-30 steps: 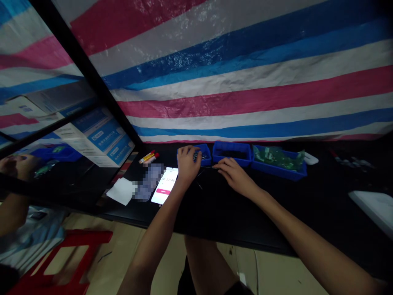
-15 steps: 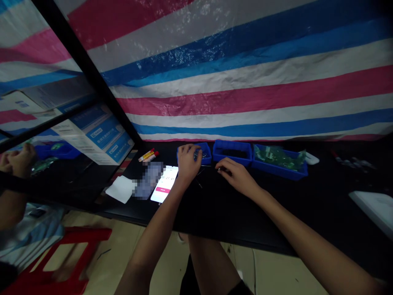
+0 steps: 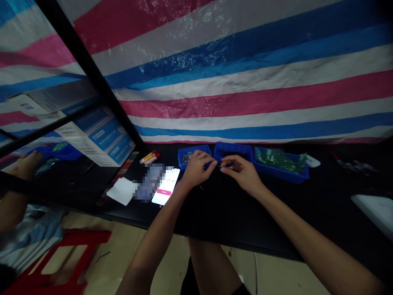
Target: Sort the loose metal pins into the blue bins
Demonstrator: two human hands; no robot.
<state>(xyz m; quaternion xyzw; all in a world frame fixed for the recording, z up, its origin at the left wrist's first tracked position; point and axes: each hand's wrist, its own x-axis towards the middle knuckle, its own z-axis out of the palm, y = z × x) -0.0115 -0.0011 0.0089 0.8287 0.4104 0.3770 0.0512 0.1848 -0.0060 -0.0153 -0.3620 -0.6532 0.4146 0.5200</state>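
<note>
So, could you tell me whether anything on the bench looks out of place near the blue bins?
A small dark screw-like piece lies loose on the black bench, just below the left hand, outside the blue bin of similar parts, so it looks stray.

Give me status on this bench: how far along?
Hard to gauge from one view. Done-looking: green circuit boards lie in the right blue bin. In hand: the left hand and right hand hold a slim blue-handled tool between them. Remaining: screws sit loose in the left blue bin, and neither hand is on the middle blue bin.
</note>
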